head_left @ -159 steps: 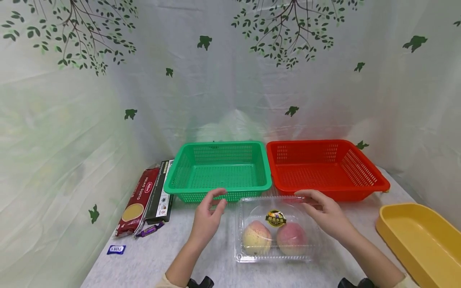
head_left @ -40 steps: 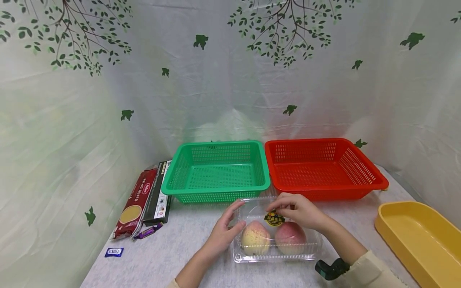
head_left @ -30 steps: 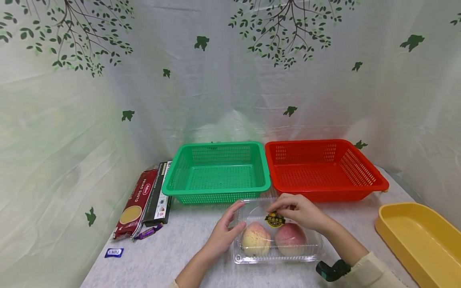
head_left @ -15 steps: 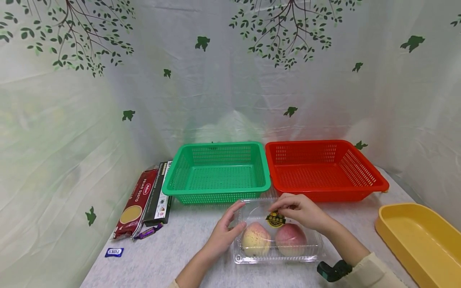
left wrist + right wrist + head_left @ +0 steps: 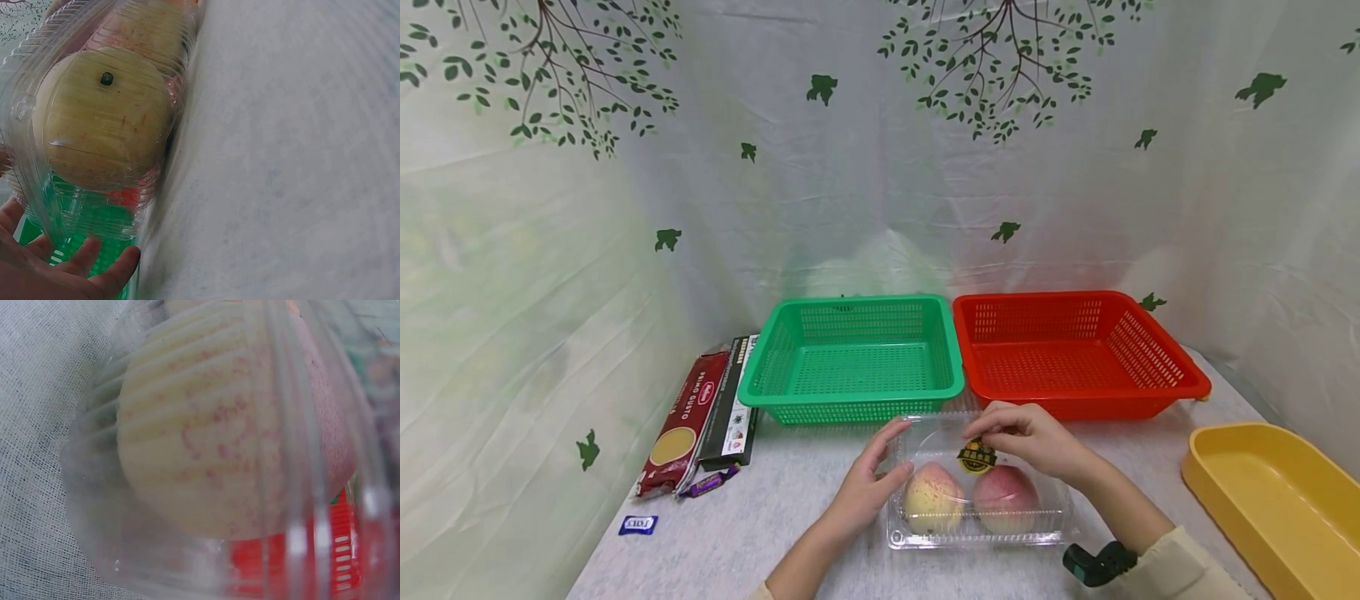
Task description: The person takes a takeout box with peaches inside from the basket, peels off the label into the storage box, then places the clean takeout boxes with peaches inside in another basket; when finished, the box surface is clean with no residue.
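The left hand [image 5: 867,487] rests with relaxed, nearly straight fingers against the left end of a clear plastic clamshell box [image 5: 917,533], thumb near its upper corner. The right hand [image 5: 1033,440] lies over the box's lid, its fingers curled and pinching at a round black and yellow sticker [image 5: 976,457] on top. The box sits on the grey cloth tabletop [image 5: 775,533], close to the person and just in front of two baskets, and holds two peaches side by side: a yellowish one [image 5: 931,498] on the left and a redder one [image 5: 1004,499] on the right. Directly behind the box, a green basket [image 5: 850,392] and a red basket [image 5: 1150,392] stand next to each other. To the far right lies a yellow tray [image 5: 1225,492]. To the left of the green basket lie a red pasta packet [image 5: 681,421], a dark box [image 5: 732,408], a small purple wrapper [image 5: 707,482] and a small blue sachet [image 5: 637,524]. A pale curtain [image 5: 550,292] printed with green leaves surrounds the scene.
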A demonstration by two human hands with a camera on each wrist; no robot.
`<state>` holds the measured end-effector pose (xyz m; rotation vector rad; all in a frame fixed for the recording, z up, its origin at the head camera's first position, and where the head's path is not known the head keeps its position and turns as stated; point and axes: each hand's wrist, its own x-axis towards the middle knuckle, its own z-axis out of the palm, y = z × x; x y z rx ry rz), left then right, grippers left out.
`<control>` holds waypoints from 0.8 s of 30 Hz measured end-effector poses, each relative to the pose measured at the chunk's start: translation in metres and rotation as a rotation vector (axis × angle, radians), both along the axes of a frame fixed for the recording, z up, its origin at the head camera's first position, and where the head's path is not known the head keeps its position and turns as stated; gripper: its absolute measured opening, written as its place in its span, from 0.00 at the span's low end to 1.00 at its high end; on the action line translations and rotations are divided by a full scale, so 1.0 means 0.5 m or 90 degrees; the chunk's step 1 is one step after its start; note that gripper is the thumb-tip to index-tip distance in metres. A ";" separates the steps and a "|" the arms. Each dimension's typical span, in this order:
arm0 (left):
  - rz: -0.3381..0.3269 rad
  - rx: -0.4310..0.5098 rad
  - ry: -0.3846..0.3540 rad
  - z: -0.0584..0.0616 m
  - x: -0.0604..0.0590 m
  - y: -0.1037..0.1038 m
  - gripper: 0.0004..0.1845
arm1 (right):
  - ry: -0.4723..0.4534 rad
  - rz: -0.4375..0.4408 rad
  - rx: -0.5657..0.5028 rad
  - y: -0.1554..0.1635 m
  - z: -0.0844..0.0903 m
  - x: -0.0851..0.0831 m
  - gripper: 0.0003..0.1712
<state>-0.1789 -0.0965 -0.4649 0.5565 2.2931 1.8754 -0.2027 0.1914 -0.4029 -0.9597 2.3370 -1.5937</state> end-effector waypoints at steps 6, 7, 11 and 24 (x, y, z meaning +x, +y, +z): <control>0.005 0.002 0.003 0.005 -0.003 0.001 0.30 | 0.021 0.023 -0.039 0.003 0.000 -0.005 0.12; 0.005 0.003 0.004 0.006 -0.004 0.002 0.30 | 0.023 0.025 -0.043 0.003 0.000 -0.006 0.12; 0.005 0.007 0.009 0.007 -0.006 0.002 0.30 | 0.013 0.017 -0.047 0.005 0.004 -0.006 0.12; -0.002 0.000 0.004 0.001 -0.002 -0.001 0.30 | 0.002 -0.072 0.005 0.046 0.027 0.020 0.12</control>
